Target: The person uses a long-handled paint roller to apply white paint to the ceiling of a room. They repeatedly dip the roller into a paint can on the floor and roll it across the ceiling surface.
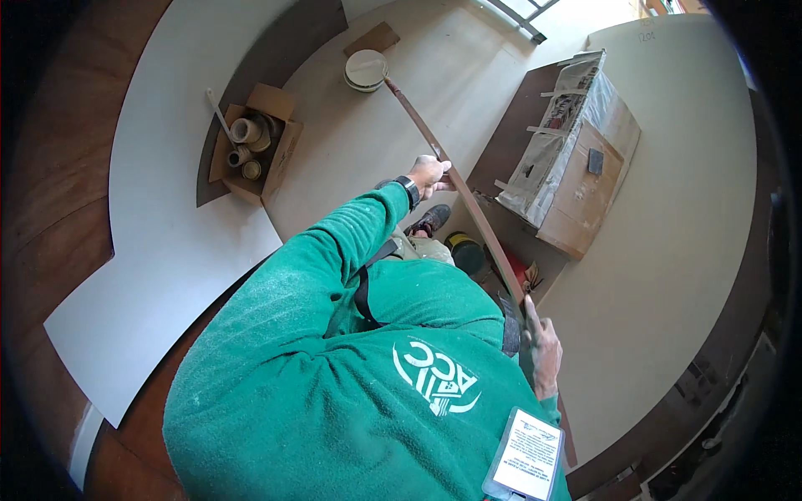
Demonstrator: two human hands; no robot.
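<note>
A long, narrow brown wooden strip [483,219] runs diagonally from beside a white bucket [366,68] at the top down past my right side; I cannot tell if its far end touches the bucket. My left hand [428,175] is closed on the strip's upper part, with a dark watch on the wrist. Lower down, my right hand [541,351] is closed around the same strip, fingers pointing along it. My shoe [430,219] shows on the floor between the hands, partly hidden by my green-sleeved left arm.
A cardboard box of rolls [267,159] stands left, near large white sheets [159,250]. Right are a plastic-covered cabinet [576,150], a dark green bucket [465,252] and a curved pale wall [677,209]. A metal frame [526,17] stands at the top.
</note>
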